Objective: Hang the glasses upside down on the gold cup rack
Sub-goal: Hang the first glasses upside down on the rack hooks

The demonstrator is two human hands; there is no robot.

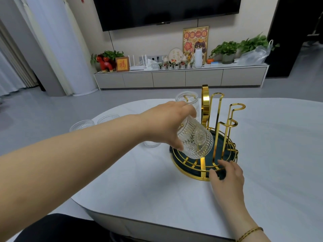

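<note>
The gold cup rack [218, 123] stands on a round dark tray with a gold rim [188, 169] in the middle of the white table. One clear ribbed glass [189, 100] hangs upside down on a far-left prong. My left hand [167, 123] grips another embossed glass [195, 140], tilted mouth-down over the tray's left side. My right hand [225, 173] rests on the tray's near rim, thumb and fingers around its edge. Loose glasses stand on the table behind my left arm: two at the far left [82, 124] [107, 117] and one partly hidden under my wrist [152, 144].
The white oval table [271, 163] has its curved front edge close to me. My dark-clothed knee [57, 227] is below it. Beyond lie a grey floor, a low TV cabinet [180, 77] with plants and ornaments, and a wall-mounted TV [166, 9].
</note>
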